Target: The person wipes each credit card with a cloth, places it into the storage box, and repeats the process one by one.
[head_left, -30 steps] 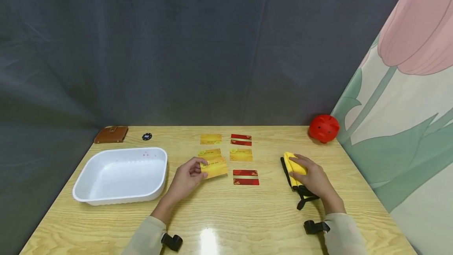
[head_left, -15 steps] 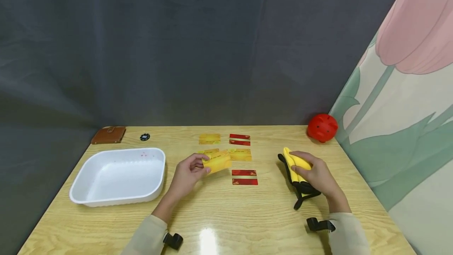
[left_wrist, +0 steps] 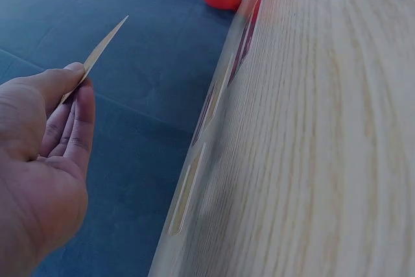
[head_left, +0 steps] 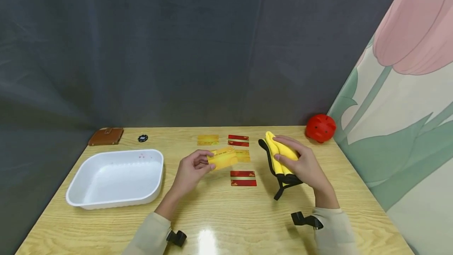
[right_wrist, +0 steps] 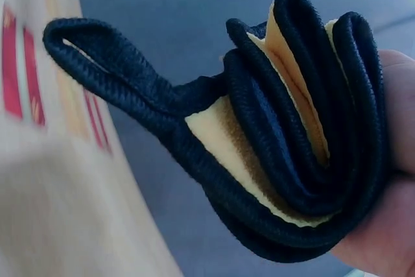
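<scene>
My left hand (head_left: 191,170) pinches a gold card (head_left: 223,158) between thumb and fingers; in the left wrist view the card (left_wrist: 97,53) stands edge-on, held above the table. My right hand (head_left: 306,164) grips a folded yellow cloth (head_left: 277,150) with black edging, raised off the tabletop. Its folds and a black loop (right_wrist: 110,63) fill the right wrist view. Flat on the table lie a red card (head_left: 243,178) near the front, another red card (head_left: 238,141) behind, a gold card (head_left: 208,140) at back left and one (head_left: 243,156) partly covered by the held card.
A white tray (head_left: 115,178) stands at the left. Behind it are a brown wallet (head_left: 106,136) and a black chip (head_left: 143,138). A red piggy bank (head_left: 320,128) sits at the back right corner, beside the patterned wall. A dark curtain (head_left: 177,50) hangs behind the table.
The right hand has lifted the cloth and moved it left, toward the cards. The left hand has raised its gold card slightly and shifted it right.
</scene>
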Tool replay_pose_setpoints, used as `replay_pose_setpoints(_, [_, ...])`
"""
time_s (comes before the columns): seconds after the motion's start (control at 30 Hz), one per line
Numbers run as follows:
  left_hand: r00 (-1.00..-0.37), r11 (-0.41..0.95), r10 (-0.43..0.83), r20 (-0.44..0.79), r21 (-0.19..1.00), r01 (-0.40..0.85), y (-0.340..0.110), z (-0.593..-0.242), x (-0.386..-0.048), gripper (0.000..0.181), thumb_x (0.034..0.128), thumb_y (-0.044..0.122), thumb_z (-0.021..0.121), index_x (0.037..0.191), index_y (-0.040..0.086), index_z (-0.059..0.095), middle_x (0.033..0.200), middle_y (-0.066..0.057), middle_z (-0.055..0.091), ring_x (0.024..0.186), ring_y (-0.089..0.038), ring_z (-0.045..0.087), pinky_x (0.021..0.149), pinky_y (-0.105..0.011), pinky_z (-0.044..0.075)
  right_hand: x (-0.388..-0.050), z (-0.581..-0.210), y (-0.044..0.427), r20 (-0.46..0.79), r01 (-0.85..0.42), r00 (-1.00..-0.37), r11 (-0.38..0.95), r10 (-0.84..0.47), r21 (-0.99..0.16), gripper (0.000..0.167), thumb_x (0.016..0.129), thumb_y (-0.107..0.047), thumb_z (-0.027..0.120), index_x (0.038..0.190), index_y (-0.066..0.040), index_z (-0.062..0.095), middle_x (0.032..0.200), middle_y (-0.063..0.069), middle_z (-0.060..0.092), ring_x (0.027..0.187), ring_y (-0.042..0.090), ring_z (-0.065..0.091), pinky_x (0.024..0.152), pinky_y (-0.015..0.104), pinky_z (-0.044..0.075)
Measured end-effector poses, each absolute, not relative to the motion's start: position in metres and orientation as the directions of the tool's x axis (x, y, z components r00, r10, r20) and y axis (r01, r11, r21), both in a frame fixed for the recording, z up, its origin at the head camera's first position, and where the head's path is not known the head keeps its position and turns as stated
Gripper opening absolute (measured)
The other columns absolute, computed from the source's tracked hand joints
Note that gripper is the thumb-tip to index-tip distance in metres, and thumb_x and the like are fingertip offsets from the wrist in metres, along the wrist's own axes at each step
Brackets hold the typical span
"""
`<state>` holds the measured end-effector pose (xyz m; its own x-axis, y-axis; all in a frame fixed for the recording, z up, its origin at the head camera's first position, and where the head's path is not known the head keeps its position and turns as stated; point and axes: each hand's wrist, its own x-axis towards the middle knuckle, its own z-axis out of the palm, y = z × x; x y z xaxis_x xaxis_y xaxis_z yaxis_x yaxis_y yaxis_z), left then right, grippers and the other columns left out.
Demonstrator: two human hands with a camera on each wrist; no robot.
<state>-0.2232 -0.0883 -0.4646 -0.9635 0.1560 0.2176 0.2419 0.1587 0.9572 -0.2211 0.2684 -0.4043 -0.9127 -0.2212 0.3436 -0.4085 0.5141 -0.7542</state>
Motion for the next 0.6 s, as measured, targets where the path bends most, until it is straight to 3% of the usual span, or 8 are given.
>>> replay_pose_setpoints(0.17, [-0.962,0.169,0.158,0.224,0.953,0.250,-0.088,-0.464,-0.223,0.027,0.0905,0.012,0.080,0.116,0.014,0.071,0.102,-0.009,0.074,0.094,-0.015,0.072,0.082,-0.024,0.062,-0.217,-0.394,0.238,0.391,-0.475,-0.880,0.455,-0.271,-0.753,0.050,0.091,-0.010,0.079,0.138,-0.022,0.067,0.150,0.006,0.058,0.127,-0.001,0.053,0.090,0.012,0.053])
replay_pose_setpoints(0.33, [-0.959,0.175,0.161,0.232,0.950,0.259,-0.088,-0.464,-0.223,0.029,0.0913,0.011,0.079,0.119,0.015,0.071,0.108,-0.008,0.075,0.097,-0.012,0.070,0.083,-0.023,0.062,-0.212,-0.393,0.204,0.413,-0.530,-0.841,0.379,-0.350,-0.758,0.050,0.091,-0.008,0.079,0.137,-0.021,0.068,0.151,0.005,0.058,0.126,0.017,0.058,0.082,0.022,0.056])
replay_pose_setpoints(0.6, [-0.953,0.137,0.172,0.248,0.952,0.273,-0.085,-0.461,-0.220,0.032,0.0915,0.009,0.079,0.122,0.007,0.068,0.110,-0.017,0.074,0.096,-0.010,0.070,0.083,-0.022,0.061,-0.209,-0.408,0.169,0.425,-0.617,-0.772,0.396,-0.472,-0.681,0.047,0.093,-0.012,0.078,0.138,-0.022,0.067,0.151,0.002,0.057,0.133,0.026,0.059,0.090,0.027,0.057])
